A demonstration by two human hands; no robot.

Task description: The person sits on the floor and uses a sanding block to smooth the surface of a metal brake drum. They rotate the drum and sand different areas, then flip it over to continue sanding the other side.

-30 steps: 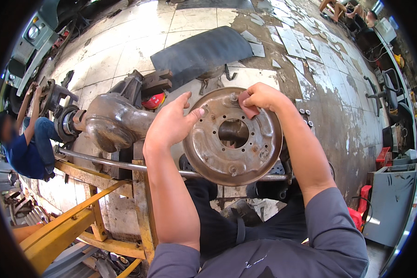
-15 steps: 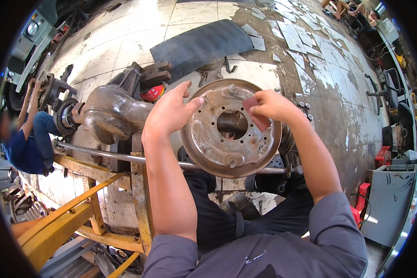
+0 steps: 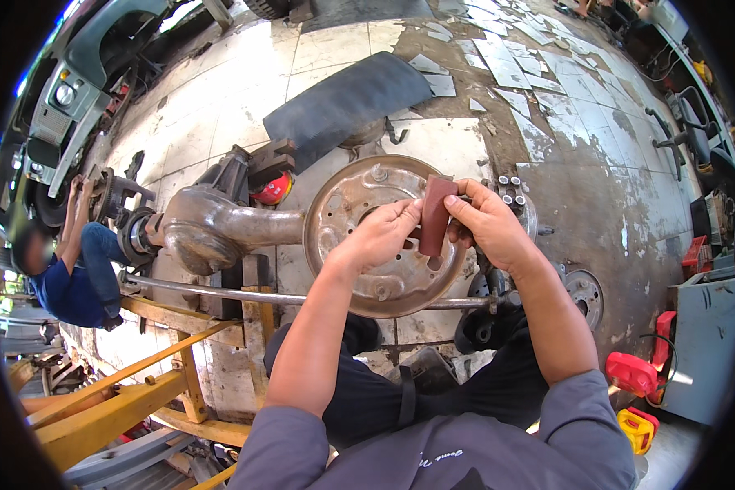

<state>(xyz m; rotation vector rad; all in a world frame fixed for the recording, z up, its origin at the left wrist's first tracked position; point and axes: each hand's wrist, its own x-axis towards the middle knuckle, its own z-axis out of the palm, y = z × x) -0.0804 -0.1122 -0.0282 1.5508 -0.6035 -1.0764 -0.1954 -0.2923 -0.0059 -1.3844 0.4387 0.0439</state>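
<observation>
Over the round brown brake backing plate (image 3: 331,200), both hands hold a folded strip of reddish-brown sandpaper (image 3: 436,216). My left hand (image 3: 381,237) pinches its left edge between thumb and fingers. My right hand (image 3: 492,222) is closed on the strip's right side, thumb in front and fingers partly hidden behind. The plate lies tilted toward me at the end of a bare metal axle housing (image 3: 208,224). Its centre hole is mostly covered by my hands and the sandpaper.
A long rod (image 3: 220,292) runs below the axle, beside a yellow stand (image 3: 114,412). To the left, another person (image 3: 69,282) works at the axle's other end. A black curved panel (image 3: 347,102) lies beyond on the tiled floor. A grey cabinet (image 3: 702,351) stands at the right.
My left hand has come right and taken hold of the sandpaper, which my right hand alone held before. The sandpaper now stands more upright. The whole view has shifted slightly.
</observation>
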